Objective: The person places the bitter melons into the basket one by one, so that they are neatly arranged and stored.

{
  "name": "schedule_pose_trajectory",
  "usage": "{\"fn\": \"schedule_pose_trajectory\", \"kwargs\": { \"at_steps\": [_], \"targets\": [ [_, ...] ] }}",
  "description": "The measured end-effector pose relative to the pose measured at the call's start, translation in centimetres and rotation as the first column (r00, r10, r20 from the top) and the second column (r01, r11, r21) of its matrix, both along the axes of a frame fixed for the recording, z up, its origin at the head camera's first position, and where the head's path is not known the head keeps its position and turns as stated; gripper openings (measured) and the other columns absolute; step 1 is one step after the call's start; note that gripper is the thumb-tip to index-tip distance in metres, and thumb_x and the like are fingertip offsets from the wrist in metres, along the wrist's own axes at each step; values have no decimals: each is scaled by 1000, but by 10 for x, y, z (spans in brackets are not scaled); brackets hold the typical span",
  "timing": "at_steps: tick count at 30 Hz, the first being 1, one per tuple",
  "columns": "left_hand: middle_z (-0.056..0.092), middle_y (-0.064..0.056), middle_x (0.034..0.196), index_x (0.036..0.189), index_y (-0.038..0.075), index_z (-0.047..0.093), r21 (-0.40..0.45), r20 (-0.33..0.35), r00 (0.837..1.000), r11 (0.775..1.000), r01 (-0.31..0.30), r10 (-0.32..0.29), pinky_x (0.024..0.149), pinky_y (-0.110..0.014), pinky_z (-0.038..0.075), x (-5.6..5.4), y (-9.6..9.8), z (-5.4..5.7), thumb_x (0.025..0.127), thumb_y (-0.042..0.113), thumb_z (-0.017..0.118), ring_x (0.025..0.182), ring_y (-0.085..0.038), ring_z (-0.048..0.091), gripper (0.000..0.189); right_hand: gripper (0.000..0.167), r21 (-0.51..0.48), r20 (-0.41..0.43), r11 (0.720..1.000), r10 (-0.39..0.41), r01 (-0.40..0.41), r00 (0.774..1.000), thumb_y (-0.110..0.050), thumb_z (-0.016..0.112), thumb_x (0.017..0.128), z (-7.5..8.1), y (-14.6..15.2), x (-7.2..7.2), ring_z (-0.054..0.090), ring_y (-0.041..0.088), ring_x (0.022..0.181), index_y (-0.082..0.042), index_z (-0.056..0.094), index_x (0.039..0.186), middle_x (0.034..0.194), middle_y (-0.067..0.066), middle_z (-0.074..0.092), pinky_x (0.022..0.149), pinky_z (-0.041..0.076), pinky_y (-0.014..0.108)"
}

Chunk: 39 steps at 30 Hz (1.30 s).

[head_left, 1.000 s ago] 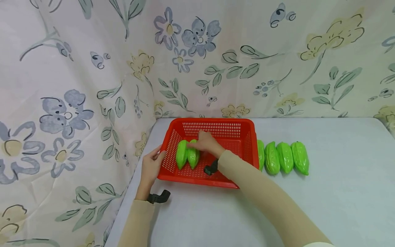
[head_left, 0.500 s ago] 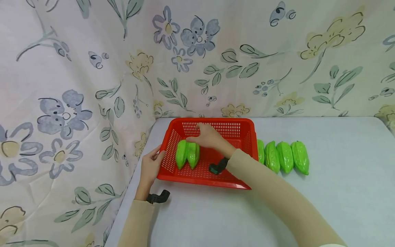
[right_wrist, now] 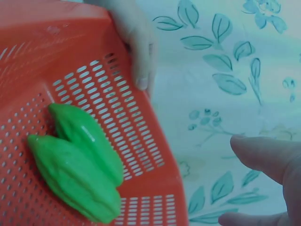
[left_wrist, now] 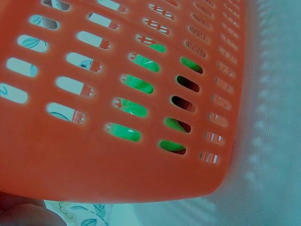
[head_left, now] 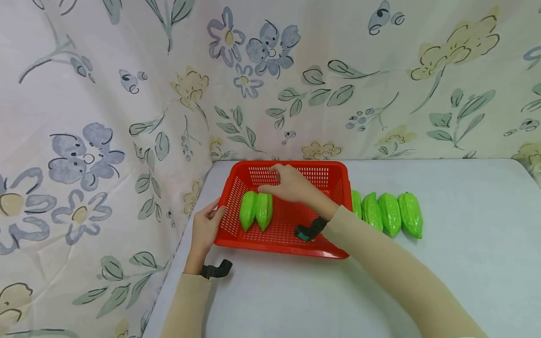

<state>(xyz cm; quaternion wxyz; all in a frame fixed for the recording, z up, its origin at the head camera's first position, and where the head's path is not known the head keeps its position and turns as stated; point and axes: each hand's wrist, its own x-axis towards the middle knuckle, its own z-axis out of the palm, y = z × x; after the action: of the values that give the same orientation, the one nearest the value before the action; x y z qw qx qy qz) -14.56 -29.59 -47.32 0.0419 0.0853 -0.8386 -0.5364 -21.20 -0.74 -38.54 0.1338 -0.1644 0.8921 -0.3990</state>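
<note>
My left hand (head_left: 205,227) grips the left wall of a red plastic basket (head_left: 279,250), thumb at the rim. Inside, at its left end, two bright green, ribbed, pod-shaped fruits (head_left: 247,211) lie side by side, pointed ends visible in the right wrist view. Above the basket, just up and right of these fruits, is my right hand (head_left: 291,184), thumb and fingers apart with nothing between them. Through the slots of the basket wall (left_wrist: 94,160), the left wrist view shows green patches of fruit; only a fingertip appears at the lower left corner.
Several more green fruits (head_left: 390,215) lie in a row on the white table (head_left: 465,263), right of the basket; the leftmost is partly hidden behind its wall. A floral cloth (head_left: 367,84) hangs at the back and left.
My right hand has let go of the right-hand fruit in the basket and moved up and to the right, fingers spreading. The left hand stays at the basket rim.
</note>
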Motion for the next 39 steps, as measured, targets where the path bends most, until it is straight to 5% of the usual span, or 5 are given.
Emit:
{"fn": "schedule_pose_trajectory", "kwargs": {
  "at_steps": [20, 30, 39],
  "targets": [
    [75, -25, 115, 148, 15, 61, -7, -3, 1000, 1000, -12, 12, 65, -24, 61, 0, 1, 1, 103, 38, 65, 89, -35, 74, 51, 70, 9, -10, 999, -39, 39, 999, -47, 73, 93, -7, 62, 10, 59, 34, 124, -9, 53, 149, 138, 17, 62, 94, 57, 48],
    [75, -25, 115, 147, 14, 61, 9, 0, 1000, 1000, -18, 18, 64, -23, 61, -1, 2, -1, 103, 36, 66, 86, -31, 75, 50, 60, -86, -20, 993, -81, 79, 996, -47, 74, 94, -3, 97, 21, 71, 25, 87, -11, 61, 140, 122, 10, 68, 71, 62, 34],
    [75, -24, 115, 147, 16, 61, -4, 7, 1000, 1000, -16, 16, 65, -24, 60, 0, 0, 0, 102, 40, 66, 86, -28, 74, 51, 56, -99, -5, 986, -133, 132, 991, -47, 71, 97, 3, 132, 36, 70, 27, 92, -11, 62, 138, 123, 11, 68, 74, 64, 40]
  ]
}}
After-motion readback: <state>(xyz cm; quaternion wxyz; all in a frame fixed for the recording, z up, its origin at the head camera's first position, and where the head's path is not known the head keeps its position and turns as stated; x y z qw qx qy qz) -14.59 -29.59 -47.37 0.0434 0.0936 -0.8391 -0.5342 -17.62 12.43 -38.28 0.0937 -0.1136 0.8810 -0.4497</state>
